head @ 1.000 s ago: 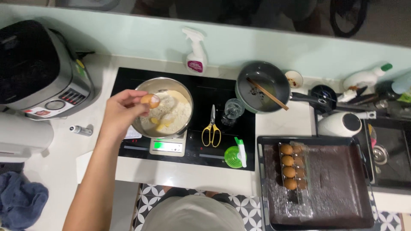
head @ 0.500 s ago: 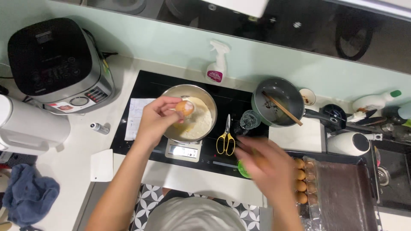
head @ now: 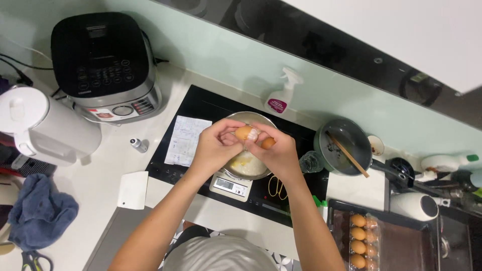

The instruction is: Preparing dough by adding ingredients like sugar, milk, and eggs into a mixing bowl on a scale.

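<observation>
Fingers (head: pixel 227 136) of our left hand (head: pixel 213 150) and right hand (head: pixel 278 153) both grip one brown egg (head: pixel 244 132), thumbs pressed at its middle; shell appears to be parting, a second brown piece (head: pixel 267 143) sits in the right fingers. Egg's long axis runs roughly left-right between the hands, directly above the metal bowl (head: pixel 247 165), which stands on a small scale (head: pixel 230 185) on the black cooktop (head: pixel 201 108). Both hands equally near. Left to right: white kettle (head: pixel 45 125), black cooker (head: pixel 103 62), paper note (head: pixel 187 140), bowl, scissors (head: pixel 277 186), grey pan (head: pixel 346 145), egg tray (head: pixel 359 241). Bowl rim leaves open room below the egg; the bench (head: pixel 105 165) lies left of the cooktop.
</observation>
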